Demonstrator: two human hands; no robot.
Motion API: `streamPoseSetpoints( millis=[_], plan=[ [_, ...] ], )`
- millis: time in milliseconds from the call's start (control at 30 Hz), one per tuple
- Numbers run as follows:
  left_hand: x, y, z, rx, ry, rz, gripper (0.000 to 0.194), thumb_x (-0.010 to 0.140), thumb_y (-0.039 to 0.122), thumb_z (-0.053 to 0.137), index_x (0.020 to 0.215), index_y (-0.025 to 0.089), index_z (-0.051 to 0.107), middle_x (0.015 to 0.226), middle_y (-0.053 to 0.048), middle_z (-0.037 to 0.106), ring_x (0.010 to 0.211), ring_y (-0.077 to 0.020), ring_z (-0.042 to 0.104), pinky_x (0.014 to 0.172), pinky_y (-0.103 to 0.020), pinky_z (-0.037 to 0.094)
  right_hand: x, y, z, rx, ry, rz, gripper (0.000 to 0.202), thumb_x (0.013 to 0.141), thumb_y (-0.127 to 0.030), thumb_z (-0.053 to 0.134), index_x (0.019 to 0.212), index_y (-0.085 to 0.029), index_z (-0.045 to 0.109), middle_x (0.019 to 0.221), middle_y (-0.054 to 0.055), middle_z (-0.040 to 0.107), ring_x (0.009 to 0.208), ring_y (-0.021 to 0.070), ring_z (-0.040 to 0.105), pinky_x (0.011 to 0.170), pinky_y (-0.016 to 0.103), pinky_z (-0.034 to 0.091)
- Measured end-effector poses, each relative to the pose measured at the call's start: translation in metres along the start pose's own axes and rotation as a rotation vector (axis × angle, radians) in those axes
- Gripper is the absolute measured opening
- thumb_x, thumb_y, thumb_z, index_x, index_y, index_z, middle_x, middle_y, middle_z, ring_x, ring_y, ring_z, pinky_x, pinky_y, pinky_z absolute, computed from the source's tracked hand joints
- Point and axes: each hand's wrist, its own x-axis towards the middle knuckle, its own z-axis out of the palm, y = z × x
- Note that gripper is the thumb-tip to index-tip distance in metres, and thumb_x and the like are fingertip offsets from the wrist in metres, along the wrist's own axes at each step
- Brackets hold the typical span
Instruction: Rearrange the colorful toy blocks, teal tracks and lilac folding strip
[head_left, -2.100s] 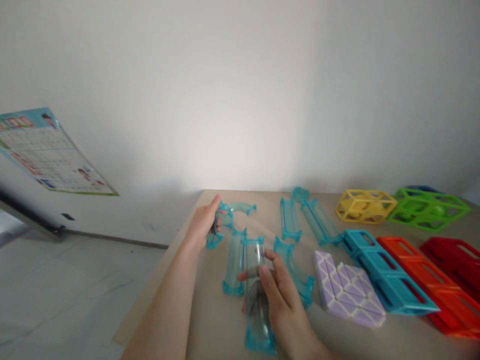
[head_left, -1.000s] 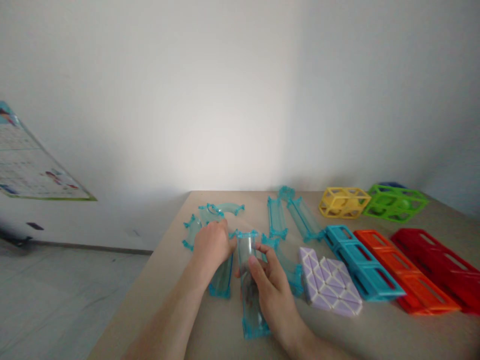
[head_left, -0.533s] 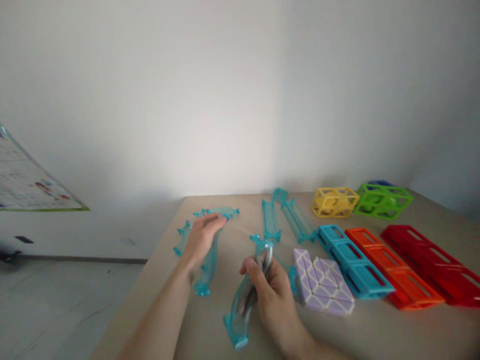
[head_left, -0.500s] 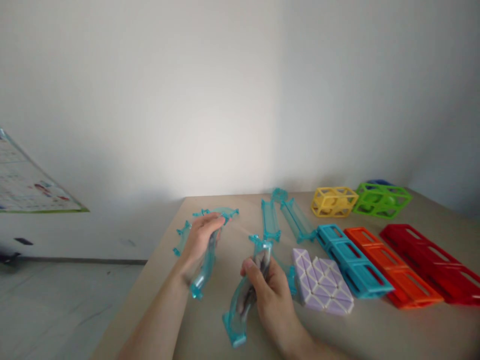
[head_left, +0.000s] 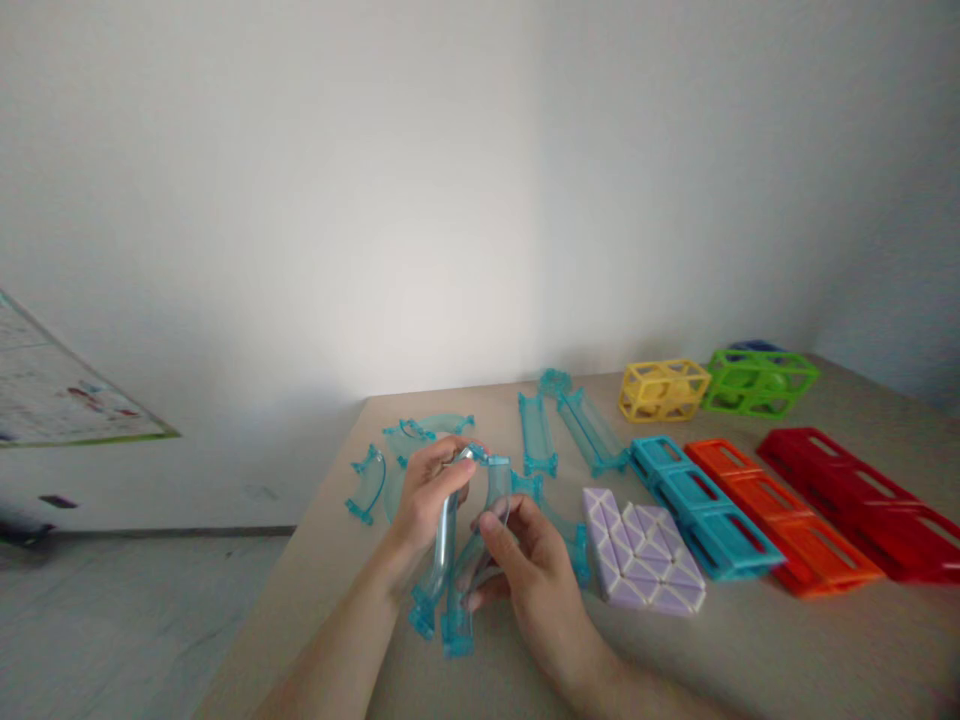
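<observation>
Near the table's front, my left hand point(head_left: 431, 490) is closed round the upper part of a clear teal track piece point(head_left: 442, 545), whose lower end points down. Just right of it, my right hand point(head_left: 525, 555) pinches a second, curved clear teal piece point(head_left: 459, 600) between thumb and fingers. The two pieces stand side by side above the table, their upper ends close together; whether they touch is unclear. Behind my right hand lies another curved teal piece point(head_left: 577, 550), partly hidden by it.
More teal pieces lie left point(head_left: 367, 485) and behind point(head_left: 536, 435). To the right are a lilac triangle-patterned block point(head_left: 645, 560), teal point(head_left: 705, 505), orange point(head_left: 784, 515) and red frames point(head_left: 855, 500). Yellow point(head_left: 664, 390) and green cages point(head_left: 761, 383) stand near the wall.
My hands have come closer together, bringing the two held teal pieces side by side. My left hand moved right, and the piece in my right hand is now more upright.
</observation>
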Motion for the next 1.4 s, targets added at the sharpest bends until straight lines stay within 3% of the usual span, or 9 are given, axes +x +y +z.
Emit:
streamPoseSetpoints(
  millis=[333, 500, 667, 767, 933, 1133, 1300, 1400],
  plan=[
    [-0.003, 0.003, 0.004, -0.015, 0.035, -0.007, 0.022, 0.073, 0.035, 0.063, 0.084, 0.015, 0.066, 0.047, 0.008, 0.036, 0.041, -0.0065, 0.029, 0.042, -0.022, 0.019, 0.002, 0.002, -0.002, -0.027, -0.008, -0.004, 0.039, 0.077, -0.050, 0.069, 0.081, -0.018, 0.047, 0.070, -0.004, 0.057, 0.047, 0.0106, 0.061, 0.040, 0.023, 0.055],
    [-0.003, 0.006, 0.006, -0.053, 0.030, -0.022, 0.024, 0.071, 0.035, 0.064, 0.083, 0.015, 0.065, 0.046, 0.008, 0.036, 0.038, -0.0059, 0.029, 0.040, -0.022, 0.020, 0.000, -0.001, -0.001, -0.043, -0.071, 0.007, 0.039, 0.078, -0.052, 0.068, 0.079, -0.018, 0.048, 0.059, -0.004, 0.058, 0.045, 0.0122, 0.061, 0.040, 0.023, 0.053],
    [0.001, 0.012, -0.001, -0.211, 0.066, -0.133, 0.026, 0.077, 0.038, 0.058, 0.087, 0.014, 0.063, 0.053, 0.007, 0.039, 0.037, -0.0045, 0.029, 0.036, -0.019, 0.016, -0.006, 0.006, -0.003, -0.117, -0.132, 0.030, 0.037, 0.082, -0.051, 0.063, 0.085, -0.019, 0.044, 0.046, -0.004, 0.059, 0.034, 0.0108, 0.054, 0.036, 0.019, 0.045],
    [0.009, 0.009, -0.016, -0.360, 0.108, -0.237, 0.031, 0.077, 0.040, 0.057, 0.092, 0.014, 0.063, 0.052, 0.008, 0.039, 0.035, -0.0039, 0.028, 0.033, -0.017, 0.016, -0.011, 0.011, -0.005, -0.186, -0.162, -0.026, 0.031, 0.084, -0.046, 0.063, 0.087, -0.021, 0.044, 0.050, -0.006, 0.054, 0.039, 0.0093, 0.052, 0.038, 0.019, 0.044],
    [0.017, 0.002, -0.030, -0.467, 0.055, -0.314, 0.031, 0.077, 0.041, 0.059, 0.088, 0.012, 0.063, 0.050, 0.006, 0.042, 0.034, -0.0039, 0.030, 0.031, -0.017, 0.020, -0.020, 0.011, -0.007, -0.418, -0.162, -0.283, 0.019, 0.084, -0.033, 0.065, 0.087, -0.022, 0.048, 0.074, -0.004, 0.049, 0.057, 0.0081, 0.049, 0.051, 0.020, 0.043],
    [0.016, 0.009, -0.023, -0.681, 0.062, -0.378, 0.025, 0.085, 0.038, 0.060, 0.088, 0.013, 0.059, 0.051, 0.007, 0.044, 0.038, -0.0029, 0.041, 0.035, -0.013, 0.035, -0.018, 0.012, -0.005, -0.451, 0.010, -0.342, 0.052, 0.070, -0.030, 0.079, 0.103, -0.028, 0.039, 0.081, -0.005, 0.052, 0.070, 0.0123, 0.051, 0.062, 0.023, 0.045],
    [0.020, 0.016, -0.024, -0.711, 0.235, -0.519, 0.022, 0.093, 0.032, 0.051, 0.092, 0.010, 0.056, 0.056, 0.005, 0.054, 0.041, -0.0036, 0.052, 0.044, -0.013, 0.049, -0.013, 0.010, -0.008, -0.502, 0.034, -0.298, 0.037, 0.084, -0.041, 0.063, 0.110, -0.023, 0.046, 0.085, 0.001, 0.058, 0.075, 0.0159, 0.056, 0.070, 0.030, 0.047],
    [0.019, 0.015, -0.024, -0.627, 0.198, -0.448, 0.019, 0.090, 0.030, 0.056, 0.096, 0.012, 0.057, 0.060, 0.006, 0.054, 0.037, -0.0025, 0.045, 0.038, -0.014, 0.044, -0.013, 0.009, -0.007, -0.432, -0.036, -0.212, 0.026, 0.094, -0.044, 0.047, 0.103, -0.020, 0.048, 0.068, -0.003, 0.055, 0.062, 0.0136, 0.055, 0.064, 0.029, 0.046]
  ],
)
